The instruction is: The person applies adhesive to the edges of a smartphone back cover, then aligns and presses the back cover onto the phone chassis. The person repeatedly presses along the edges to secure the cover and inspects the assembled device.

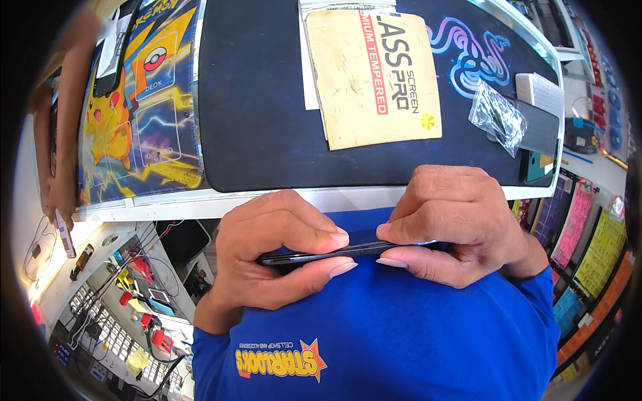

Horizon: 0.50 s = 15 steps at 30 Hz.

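Note:
A thin black phone [311, 256] is held edge-on in front of my blue shirt, just short of the table's near edge. My left hand [267, 250] grips its left end, thumb below and fingers above. My right hand [461, 224] pinches the other end in the same way. Along the side facing up, a narrow gap or seam seems to run near the middle; whether a case or a cover is on it I cannot tell. The phone's broad faces are hidden at this angle.
On the dark mat [261, 100] lies a worn cream cardboard envelope [348, 87]. To its right are a clear plastic bag [498, 120], a dark flat slab [538, 130] and a white box [538, 90]. A colourful cartoon mat [144, 120] lies left, near another person's arm [63, 147] and hand-held phone [65, 234].

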Each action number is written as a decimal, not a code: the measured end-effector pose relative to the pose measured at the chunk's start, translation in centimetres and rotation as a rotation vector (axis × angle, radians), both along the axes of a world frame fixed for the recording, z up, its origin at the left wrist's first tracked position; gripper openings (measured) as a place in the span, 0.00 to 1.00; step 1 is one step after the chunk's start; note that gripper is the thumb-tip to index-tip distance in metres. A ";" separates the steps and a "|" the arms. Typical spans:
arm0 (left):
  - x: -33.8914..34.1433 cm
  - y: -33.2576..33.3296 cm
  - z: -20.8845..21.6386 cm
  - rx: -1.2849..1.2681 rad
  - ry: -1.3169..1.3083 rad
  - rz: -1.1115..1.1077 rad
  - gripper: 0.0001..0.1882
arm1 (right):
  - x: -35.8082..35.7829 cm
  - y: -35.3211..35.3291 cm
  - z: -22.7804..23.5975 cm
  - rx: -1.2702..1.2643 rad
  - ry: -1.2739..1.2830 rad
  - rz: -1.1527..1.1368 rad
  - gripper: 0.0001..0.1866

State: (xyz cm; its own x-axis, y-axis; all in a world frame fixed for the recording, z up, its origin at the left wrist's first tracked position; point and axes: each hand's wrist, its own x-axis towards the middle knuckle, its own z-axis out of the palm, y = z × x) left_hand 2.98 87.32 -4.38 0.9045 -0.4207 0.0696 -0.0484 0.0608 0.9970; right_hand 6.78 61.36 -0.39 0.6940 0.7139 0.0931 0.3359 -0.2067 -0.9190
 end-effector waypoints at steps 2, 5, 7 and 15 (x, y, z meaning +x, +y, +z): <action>0.1 0.0 0.1 0.006 0.009 -0.005 0.12 | 0.0 -0.2 -0.1 0.001 0.026 0.012 0.14; 0.1 0.1 0.4 0.039 -0.025 0.028 0.13 | 0.4 -0.8 -1.1 0.086 0.212 0.026 0.29; 0.1 0.0 0.5 -0.016 -0.028 0.146 0.12 | 1.0 -1.4 -2.3 0.199 0.485 0.006 0.41; 3.7 0.4 1.3 -0.244 0.386 0.316 0.08 | 0.5 0.1 -1.8 0.401 0.823 -0.338 0.29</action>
State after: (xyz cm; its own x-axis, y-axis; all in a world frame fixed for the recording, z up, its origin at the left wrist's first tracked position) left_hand 6.72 87.73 -3.11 0.9632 -0.1376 -0.2310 0.2647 0.3342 0.9046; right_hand 7.31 61.44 -2.22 0.8131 0.4866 -0.3196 -0.4619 0.2051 -0.8629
